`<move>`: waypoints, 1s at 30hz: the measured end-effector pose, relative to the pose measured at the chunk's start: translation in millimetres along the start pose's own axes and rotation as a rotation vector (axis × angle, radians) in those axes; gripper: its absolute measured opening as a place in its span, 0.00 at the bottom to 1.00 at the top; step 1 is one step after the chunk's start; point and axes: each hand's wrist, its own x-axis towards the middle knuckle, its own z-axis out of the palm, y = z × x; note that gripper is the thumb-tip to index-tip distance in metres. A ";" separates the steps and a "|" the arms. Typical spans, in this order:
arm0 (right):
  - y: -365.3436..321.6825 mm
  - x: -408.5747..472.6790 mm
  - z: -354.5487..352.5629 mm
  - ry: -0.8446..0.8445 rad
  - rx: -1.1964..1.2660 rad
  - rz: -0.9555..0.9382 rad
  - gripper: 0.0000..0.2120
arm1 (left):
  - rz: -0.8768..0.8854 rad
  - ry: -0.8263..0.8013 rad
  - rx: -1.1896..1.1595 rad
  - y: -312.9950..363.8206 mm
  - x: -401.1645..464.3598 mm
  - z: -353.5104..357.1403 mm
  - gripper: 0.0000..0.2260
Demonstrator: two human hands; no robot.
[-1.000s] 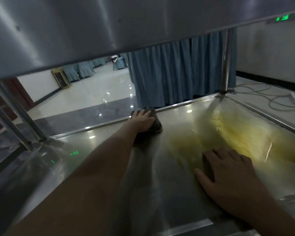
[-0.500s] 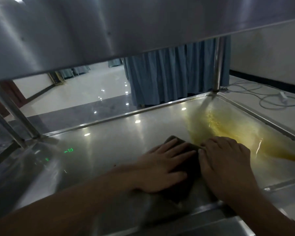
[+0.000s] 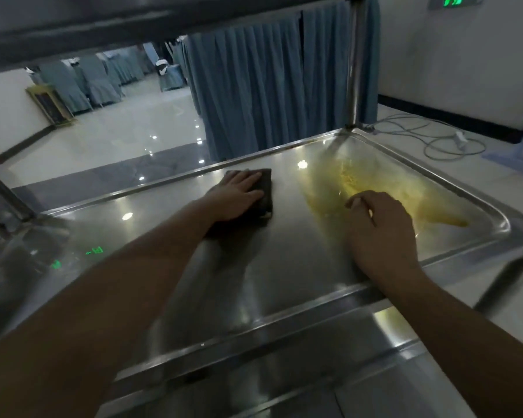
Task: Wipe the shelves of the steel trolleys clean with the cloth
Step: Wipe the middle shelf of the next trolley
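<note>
A steel trolley shelf (image 3: pixel 284 254) with a raised rim fills the middle of the view, under another steel shelf (image 3: pixel 73 22) overhead. My left hand (image 3: pixel 239 194) lies flat on a dark cloth (image 3: pixel 266 191) near the shelf's far edge, pressing it onto the steel. My right hand (image 3: pixel 378 230) rests on the shelf nearer to me, fingers loosely curled, holding nothing. A yellow-brown stain (image 3: pixel 372 182) spreads over the right part of the shelf, just beyond my right hand.
A steel post (image 3: pixel 355 64) rises at the far right corner. Blue curtains (image 3: pixel 254 86) hang behind the trolley. White cables (image 3: pixel 441 140) lie on the floor at right. A lower steel surface (image 3: pixel 314 372) shows near the bottom. Covered chairs stand far off at left.
My left hand has pushed the cloth from next to my right hand out toward the shelf's far edge. My right hand stays in about the same spot.
</note>
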 end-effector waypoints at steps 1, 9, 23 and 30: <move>1.2 -0.6 -1.4 0.055 0.069 0.023 0.12 | -0.027 -0.011 0.013 5.1 7.7 -0.1 0.27; 7.3 -1.5 -3.5 0.321 0.270 0.035 0.13 | 0.593 -0.017 0.089 107.8 -87.3 10.0 0.27; 89.5 45.1 -88.0 -0.482 -0.657 -0.134 0.29 | 0.191 -0.126 0.088 29.5 -269.3 -4.9 0.22; 99.6 48.4 -81.8 -0.601 -0.727 -0.084 0.34 | -0.136 0.226 -0.112 53.8 -283.8 28.1 0.28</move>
